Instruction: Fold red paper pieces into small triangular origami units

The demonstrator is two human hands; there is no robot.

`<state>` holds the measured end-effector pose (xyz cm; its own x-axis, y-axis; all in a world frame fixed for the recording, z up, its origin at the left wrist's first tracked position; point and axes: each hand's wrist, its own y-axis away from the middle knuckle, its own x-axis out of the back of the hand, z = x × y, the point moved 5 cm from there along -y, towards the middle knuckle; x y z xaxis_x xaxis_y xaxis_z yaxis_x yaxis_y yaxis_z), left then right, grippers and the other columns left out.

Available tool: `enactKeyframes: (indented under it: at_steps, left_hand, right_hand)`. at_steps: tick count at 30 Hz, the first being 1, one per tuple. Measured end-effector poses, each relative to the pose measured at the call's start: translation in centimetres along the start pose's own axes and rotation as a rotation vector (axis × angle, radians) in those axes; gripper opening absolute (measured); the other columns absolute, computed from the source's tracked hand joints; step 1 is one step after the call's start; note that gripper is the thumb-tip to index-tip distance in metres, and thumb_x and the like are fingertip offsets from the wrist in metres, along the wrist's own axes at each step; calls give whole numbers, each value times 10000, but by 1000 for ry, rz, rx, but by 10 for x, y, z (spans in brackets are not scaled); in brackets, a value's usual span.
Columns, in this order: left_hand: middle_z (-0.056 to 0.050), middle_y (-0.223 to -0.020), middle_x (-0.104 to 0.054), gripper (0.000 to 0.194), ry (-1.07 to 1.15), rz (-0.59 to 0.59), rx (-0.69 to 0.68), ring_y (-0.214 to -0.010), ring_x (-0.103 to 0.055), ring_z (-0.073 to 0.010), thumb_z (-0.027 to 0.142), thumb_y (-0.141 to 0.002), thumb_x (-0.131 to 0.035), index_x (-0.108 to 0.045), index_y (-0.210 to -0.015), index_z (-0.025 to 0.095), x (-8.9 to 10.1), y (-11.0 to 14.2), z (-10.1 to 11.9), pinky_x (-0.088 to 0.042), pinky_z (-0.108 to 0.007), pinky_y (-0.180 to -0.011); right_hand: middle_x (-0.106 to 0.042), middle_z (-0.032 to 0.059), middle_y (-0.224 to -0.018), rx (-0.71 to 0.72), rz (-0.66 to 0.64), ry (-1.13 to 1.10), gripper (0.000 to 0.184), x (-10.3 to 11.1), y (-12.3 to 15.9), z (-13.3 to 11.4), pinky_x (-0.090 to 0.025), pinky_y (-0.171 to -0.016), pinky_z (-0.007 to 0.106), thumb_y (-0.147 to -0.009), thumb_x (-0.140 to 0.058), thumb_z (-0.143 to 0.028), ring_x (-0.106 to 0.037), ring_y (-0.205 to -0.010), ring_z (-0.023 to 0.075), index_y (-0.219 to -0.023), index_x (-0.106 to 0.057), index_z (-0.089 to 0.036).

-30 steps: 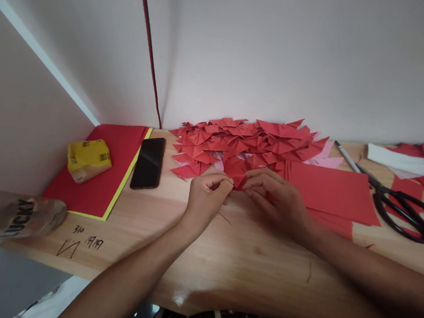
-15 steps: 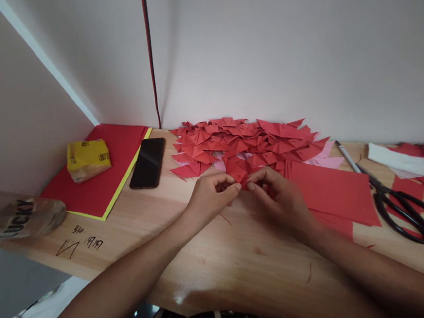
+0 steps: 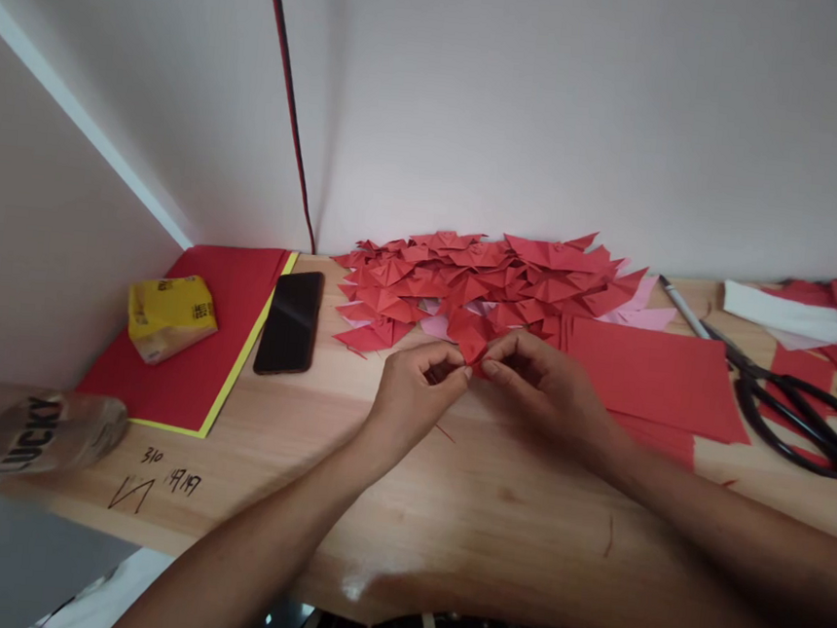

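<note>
Between my hands is a small piece of folded red paper (image 3: pixel 472 352), partly hidden by the fingers. My left hand (image 3: pixel 423 383) pinches its left side with thumb and forefinger. From the other side, the thumb and fingertips of my right hand (image 3: pixel 540 383) close on its right side. Just behind lies a wide heap of folded red paper pieces (image 3: pixel 465 279) against the wall, with some pink paper (image 3: pixel 639 309) showing under it. Close to my right forearm rests a stack of flat red paper (image 3: pixel 654 379).
Black-handled scissors (image 3: pixel 791 410) and a pen (image 3: pixel 683 306) lie at the right, near folded white paper (image 3: pixel 785 314). At the left are a phone (image 3: pixel 290 322), red and yellow sheets (image 3: pixel 199 383), a yellow package (image 3: pixel 173 317) and a clear bottle (image 3: pixel 56 434).
Both hands keep their pinch on the folded red paper, with the fingertips slightly closer together. The whole view has shifted a little; nothing else visibly moved.
</note>
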<state>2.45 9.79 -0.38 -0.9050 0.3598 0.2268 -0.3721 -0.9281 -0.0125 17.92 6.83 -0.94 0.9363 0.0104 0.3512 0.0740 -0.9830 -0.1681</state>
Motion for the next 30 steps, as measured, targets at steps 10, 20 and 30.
enactKeyframes:
  at_steps: [10,20,30]
  left_hand:
    - [13,-669,-577,93,-135,53,-95,-609,-474,-100,156,-756,-582,-628,-676,161,1,3,10,-358,-208,-560]
    - [1,-691,-606,152,-140,75,-150,-666,-519,-115,179,-809,-559,-667,-702,168,4,4,16,-393,-222,-613]
    - [21,-641,-564,137,120,-44,82,-489,-497,-61,263,-791,-604,-625,-739,139,-5,1,0,-415,-181,-469]
  right_hand:
    - [-611,12,-791,-112,-51,-210,178,-5,-5,0,-467,-600,270,-854,-629,-373,-579,-705,144,-903,-584,-207]
    - [-448,-38,-633,-83,-54,-29,294,-3,-3,-3,-313,-480,234,-884,-588,-417,-393,-557,99,-704,-499,-202]
    - [-518,-17,-689,-63,-11,-12,267,0,0,2,-371,-549,255,-906,-571,-404,-460,-623,122,-740,-517,-202]
